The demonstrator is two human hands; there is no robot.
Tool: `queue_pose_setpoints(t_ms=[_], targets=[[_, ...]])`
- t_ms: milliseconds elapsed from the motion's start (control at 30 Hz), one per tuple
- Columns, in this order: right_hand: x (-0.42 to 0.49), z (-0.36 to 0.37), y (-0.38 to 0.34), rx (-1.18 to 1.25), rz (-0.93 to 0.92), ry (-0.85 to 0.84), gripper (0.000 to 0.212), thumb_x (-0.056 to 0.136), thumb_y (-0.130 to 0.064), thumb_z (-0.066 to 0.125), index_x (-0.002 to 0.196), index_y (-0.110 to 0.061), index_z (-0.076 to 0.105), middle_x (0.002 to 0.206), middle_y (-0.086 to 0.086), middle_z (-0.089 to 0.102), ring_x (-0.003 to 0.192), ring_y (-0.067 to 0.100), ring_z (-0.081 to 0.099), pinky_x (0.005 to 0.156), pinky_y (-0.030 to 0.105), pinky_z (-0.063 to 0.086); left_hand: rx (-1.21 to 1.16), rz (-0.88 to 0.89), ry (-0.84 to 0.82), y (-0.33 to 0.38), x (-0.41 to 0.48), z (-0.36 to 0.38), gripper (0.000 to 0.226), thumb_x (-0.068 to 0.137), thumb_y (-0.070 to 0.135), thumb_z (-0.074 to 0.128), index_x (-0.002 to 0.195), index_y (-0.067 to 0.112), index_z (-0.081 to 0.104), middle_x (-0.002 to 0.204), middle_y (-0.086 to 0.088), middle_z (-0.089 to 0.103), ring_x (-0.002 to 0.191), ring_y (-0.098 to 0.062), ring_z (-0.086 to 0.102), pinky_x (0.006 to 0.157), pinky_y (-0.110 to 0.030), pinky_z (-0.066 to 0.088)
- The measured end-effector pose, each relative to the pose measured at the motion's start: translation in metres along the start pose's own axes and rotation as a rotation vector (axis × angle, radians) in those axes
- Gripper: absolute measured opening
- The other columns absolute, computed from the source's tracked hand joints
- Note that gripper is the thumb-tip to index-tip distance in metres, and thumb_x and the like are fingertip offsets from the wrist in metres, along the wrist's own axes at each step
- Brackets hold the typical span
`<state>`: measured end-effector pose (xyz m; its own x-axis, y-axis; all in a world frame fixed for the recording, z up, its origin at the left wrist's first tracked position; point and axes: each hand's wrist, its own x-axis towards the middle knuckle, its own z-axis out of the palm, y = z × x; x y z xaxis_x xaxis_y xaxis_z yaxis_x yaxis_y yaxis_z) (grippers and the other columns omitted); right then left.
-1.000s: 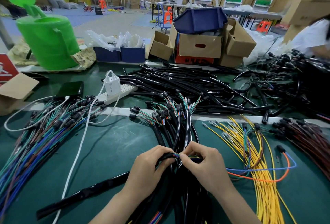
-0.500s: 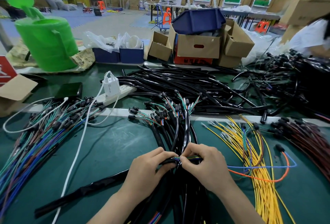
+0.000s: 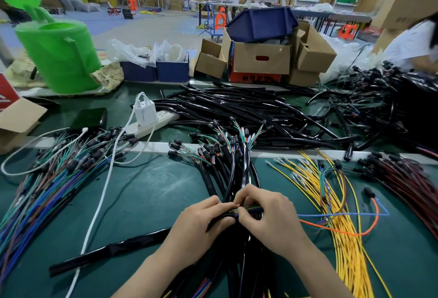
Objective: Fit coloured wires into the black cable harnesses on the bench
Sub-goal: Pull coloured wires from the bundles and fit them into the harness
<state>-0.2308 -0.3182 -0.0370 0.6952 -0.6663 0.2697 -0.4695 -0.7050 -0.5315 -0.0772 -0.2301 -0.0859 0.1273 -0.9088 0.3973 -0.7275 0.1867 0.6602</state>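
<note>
At a green-matted desk (image 3: 151, 193), we work with both hands low in the centre. Our left hand (image 3: 201, 224) has its fingers curled round the open end of a black harness (image 3: 219, 216), whose length trails off across the mat to the left. Our right hand (image 3: 270, 217) pinches a few coloured wires (image 3: 251, 208) between thumb and forefinger, right at the mouth of that harness, the two hands touching. Directly beneath and behind them lies a pile of harnesses (image 3: 237, 169) with coloured tails already showing. Loose yellow wires (image 3: 343, 238) fan out just to the right, a blue wire (image 3: 343, 214) and an orange wire (image 3: 331, 230) running across them. A mixed bundle (image 3: 47, 179) spreads at far left.
</note>
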Motion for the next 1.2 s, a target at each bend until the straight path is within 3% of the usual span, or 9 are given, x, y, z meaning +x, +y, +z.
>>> queue_pose_setpoints(t_ms=[200,400,667,767,867,933,1000,1067,1200], targets=[[0.001,0.001,-0.002,0.145,-0.021,-0.055,0.006,0.076,-0.027,0.058,0.074,-0.028,0.052,0.068,-0.015,0.06,0.068,0.008,0.057,0.068,0.034,0.048,-0.008,0.014,0.001,0.001,0.002,0.0,0.028,0.091,0.048,0.047,0.11,0.032,0.06,0.082,0.014,0.053,0.071,-0.004,0.055,0.066,-0.026,0.047],[0.005,0.001,0.001,0.245,-0.125,-0.084,0.014,0.071,-0.005,0.056,0.081,-0.015,0.057,0.079,-0.011,0.054,0.073,0.002,0.051,0.068,0.012,0.037,-0.013,0.019,0.008,0.002,0.002,-0.004,0.027,0.092,0.033,0.054,0.106,0.014,0.068,0.082,0.008,0.059,0.075,-0.004,0.056,0.069,-0.02,0.045],[-0.003,0.016,-0.013,0.241,-0.237,-0.09,0.032,0.065,-0.003,0.047,0.092,-0.019,0.041,0.086,-0.008,0.039,0.076,0.008,0.04,0.069,0.016,0.036,0.335,0.053,-0.13,0.015,-0.001,-0.013,0.059,0.091,0.053,0.021,0.112,0.018,0.062,0.1,0.003,0.062,0.086,-0.024,0.062,0.066,-0.042,0.049],[-0.001,0.017,-0.009,0.102,-0.209,-0.015,0.026,0.071,-0.014,0.05,0.094,-0.022,0.042,0.082,-0.01,0.044,0.073,0.01,0.044,0.066,0.023,0.037,0.353,0.027,-0.107,0.018,0.002,-0.023,0.06,0.088,0.056,0.019,0.105,0.018,0.062,0.096,0.005,0.062,0.087,-0.023,0.062,0.069,-0.041,0.049],[0.003,0.009,0.006,-0.153,-0.08,0.078,0.022,0.084,-0.031,0.055,0.1,-0.023,0.043,0.073,-0.006,0.053,0.075,0.023,0.056,0.064,0.034,0.037,0.29,-0.063,0.021,0.02,0.005,-0.044,0.034,0.094,0.054,0.036,0.089,0.028,0.057,0.076,0.009,0.06,0.075,-0.018,0.058,0.067,-0.037,0.048],[0.006,-0.001,0.011,-0.254,0.013,0.137,0.024,0.087,-0.043,0.058,0.093,-0.024,0.044,0.064,-0.004,0.056,0.069,0.026,0.061,0.058,0.034,0.035,0.252,-0.138,-0.033,0.021,0.006,-0.062,0.028,0.091,0.054,0.034,0.083,0.03,0.047,0.064,0.008,0.055,0.065,-0.017,0.053,0.065,-0.035,0.045],[0.007,-0.005,0.012,-0.408,-0.004,0.189,0.034,0.075,-0.048,0.073,0.073,-0.023,0.049,0.052,-0.001,0.057,0.054,0.026,0.06,0.049,0.029,0.029,0.244,-0.164,-0.152,0.027,0.006,-0.077,0.031,0.084,0.056,0.029,0.079,0.03,0.045,0.061,0.005,0.052,0.06,-0.016,0.048,0.064,-0.035,0.043],[0.008,-0.006,0.003,-0.542,-0.058,0.183,0.044,0.055,-0.047,0.085,0.057,-0.02,0.05,0.041,-0.001,0.052,0.04,0.023,0.054,0.042,0.022,0.024,0.348,-0.144,-0.257,0.035,0.009,-0.085,0.039,0.087,0.056,0.026,0.088,0.024,0.048,0.062,0.007,0.048,0.063,-0.017,0.048,0.065,-0.035,0.04],[0.01,-0.007,-0.017,-0.663,-0.194,0.148,0.046,0.045,-0.051,0.086,0.056,-0.021,0.052,0.038,-0.002,0.052,0.035,0.02,0.053,0.036,0.019,0.03,0.655,-0.101,-0.437,0.05,0.02,-0.085,0.031,0.098,0.049,0.024,0.102,0.025,0.044,0.083,0.004,0.057,0.086,-0.024,0.057,0.072,-0.035,0.04]])
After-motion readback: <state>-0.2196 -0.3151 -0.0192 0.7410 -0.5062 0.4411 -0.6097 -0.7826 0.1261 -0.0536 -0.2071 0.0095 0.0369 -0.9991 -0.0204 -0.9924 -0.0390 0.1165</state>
